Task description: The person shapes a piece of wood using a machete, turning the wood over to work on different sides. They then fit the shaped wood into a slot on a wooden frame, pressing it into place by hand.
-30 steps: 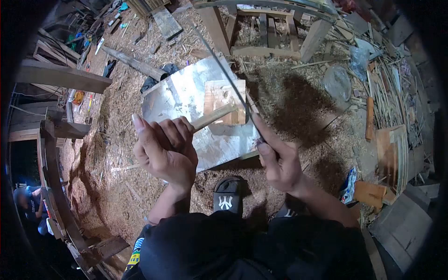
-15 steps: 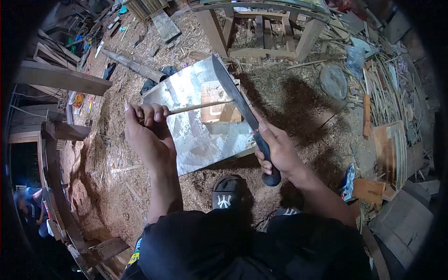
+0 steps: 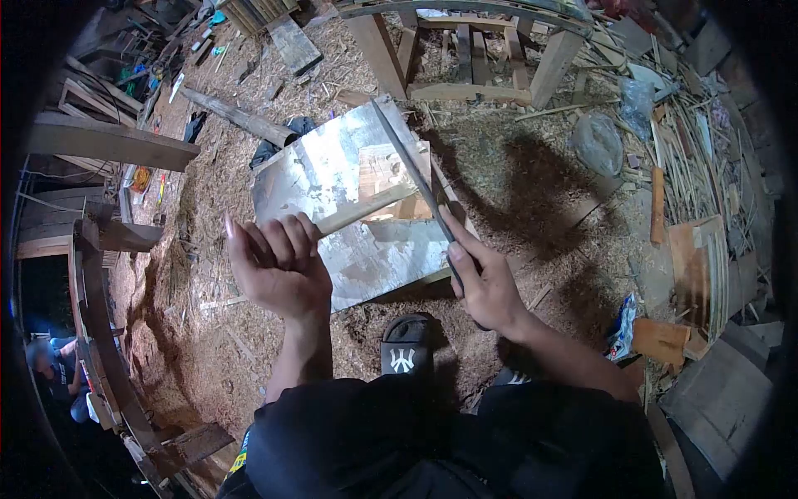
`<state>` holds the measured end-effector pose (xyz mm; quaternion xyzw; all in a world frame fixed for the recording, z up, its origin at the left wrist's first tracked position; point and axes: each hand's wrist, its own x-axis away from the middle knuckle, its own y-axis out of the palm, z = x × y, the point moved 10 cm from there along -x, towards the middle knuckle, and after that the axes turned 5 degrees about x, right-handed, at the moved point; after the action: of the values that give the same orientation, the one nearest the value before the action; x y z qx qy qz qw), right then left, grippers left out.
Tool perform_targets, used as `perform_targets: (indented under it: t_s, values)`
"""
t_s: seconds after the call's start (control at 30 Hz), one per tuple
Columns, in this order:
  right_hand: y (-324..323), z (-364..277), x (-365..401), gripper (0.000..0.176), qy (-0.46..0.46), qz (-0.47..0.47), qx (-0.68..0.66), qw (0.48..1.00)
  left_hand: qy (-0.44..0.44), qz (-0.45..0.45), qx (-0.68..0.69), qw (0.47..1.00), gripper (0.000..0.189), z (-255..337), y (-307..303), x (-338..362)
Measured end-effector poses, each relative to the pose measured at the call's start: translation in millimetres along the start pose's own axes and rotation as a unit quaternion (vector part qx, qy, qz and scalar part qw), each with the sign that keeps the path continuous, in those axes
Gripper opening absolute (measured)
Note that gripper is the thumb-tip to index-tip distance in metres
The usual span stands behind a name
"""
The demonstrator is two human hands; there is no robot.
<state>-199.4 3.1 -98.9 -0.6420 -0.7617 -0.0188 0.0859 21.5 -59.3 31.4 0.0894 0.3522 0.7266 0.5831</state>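
Observation:
My left hand [image 3: 283, 262] is closed round one end of a narrow wooden strip [image 3: 362, 210]. The strip points right and up, its far end meeting the blade of a long machete [image 3: 405, 155]. My right hand [image 3: 489, 287] grips the machete's dark handle, and the blade slants up and to the left, seen nearly edge-on. Below both lies a small wooden block [image 3: 380, 166] on a worn, whitish board [image 3: 332, 270]. Part of the block is hidden by the strip and the blade.
Sawdust and shavings cover the ground. A wooden frame [image 3: 470, 94] stands at the back, with plastic bags [image 3: 597, 143] to its right. Long strips and offcuts [image 3: 694, 166] pile up at the right. Timber beams [image 3: 112, 141] line the left, where another person [image 3: 62, 370] sits low.
My left hand has rolled over, turning the strip's broader face upward. The machete has twisted from showing its flat side to nearly edge-on, and my right hand has shifted slightly.

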Motion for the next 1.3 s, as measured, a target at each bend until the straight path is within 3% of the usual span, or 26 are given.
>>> perform_targets:
  t_s: [0.03,0.1,0.13,0.2,0.23,0.3,0.5,0.57,0.7,0.77,0.83,0.9,0.93,1.0,1.03,1.1,1.23,1.27,1.3]
  values:
    - [1,-1,-1,0.047,0.000,-0.001,-0.001,1.000,0.000,0.001,-0.001,1.000,0.046,0,-2,2]
    - [-9,-34,2,0.047,-0.152,0.052,0.017,0.987,0.008,0.006,-0.024,1.000,0.046,1,1,7]
    - [-10,-38,2,0.047,-0.151,0.049,0.016,0.987,0.011,0.011,-0.019,1.000,0.046,1,1,8]
    - [-16,-73,13,0.047,-0.271,0.062,-0.005,0.961,0.014,0.007,-0.019,1.000,0.046,0,0,8]
    - [-14,-70,12,0.047,-0.270,0.061,-0.006,0.961,0.016,-0.002,-0.017,1.000,0.047,0,1,7]
    - [7,-24,-4,0.048,-0.103,-0.004,0.182,0.978,0.017,-0.009,-0.015,1.000,0.047,0,3,8]
    - [0,-36,-3,0.049,-0.087,0.009,0.164,0.983,0.026,0.015,-0.016,0.999,0.047,1,7,13]
    - [-6,-67,8,0.051,-0.232,0.057,0.111,0.965,0.032,0.005,-0.023,0.999,0.047,2,8,13]
    - [-3,-64,16,0.051,-0.308,0.073,0.161,0.935,0.032,-0.004,-0.016,0.999,0.046,3,9,12]
    - [2,-24,1,0.051,-0.093,0.000,0.202,0.975,0.034,-0.022,-0.005,0.999,0.046,2,17,8]
    - [2,-24,3,0.050,-0.086,-0.002,0.181,0.980,0.032,0.007,-0.018,0.999,0.046,2,11,10]
    - [-1,-50,8,0.051,-0.189,0.022,0.116,0.975,0.034,-0.001,-0.031,0.999,0.047,3,15,10]
    - [0,-48,7,0.051,-0.184,0.018,0.113,0.976,0.034,0.009,-0.036,0.999,0.047,3,15,11]
    - [-7,-79,21,0.049,-0.357,0.073,0.144,0.920,0.038,0.019,-0.041,0.998,0.048,2,15,12]
    - [-8,-80,23,0.049,-0.358,0.072,0.143,0.920,0.042,0.017,-0.048,0.998,0.048,2,15,12]
    - [2,-27,0,0.048,-0.058,-0.030,0.197,0.978,0.050,0.008,-0.051,0.997,0.048,5,17,9]
    - [4,-47,6,0.048,-0.130,-0.021,0.175,0.976,0.044,0.012,-0.050,0.998,0.047,4,17,11]
    - [1,-68,13,0.047,-0.247,0.036,0.137,0.958,0.050,-0.001,-0.050,0.997,0.047,5,18,11]
    - [1,-64,13,0.047,-0.244,0.034,0.136,0.960,0.056,-0.014,-0.051,0.997,0.047,6,20,12]
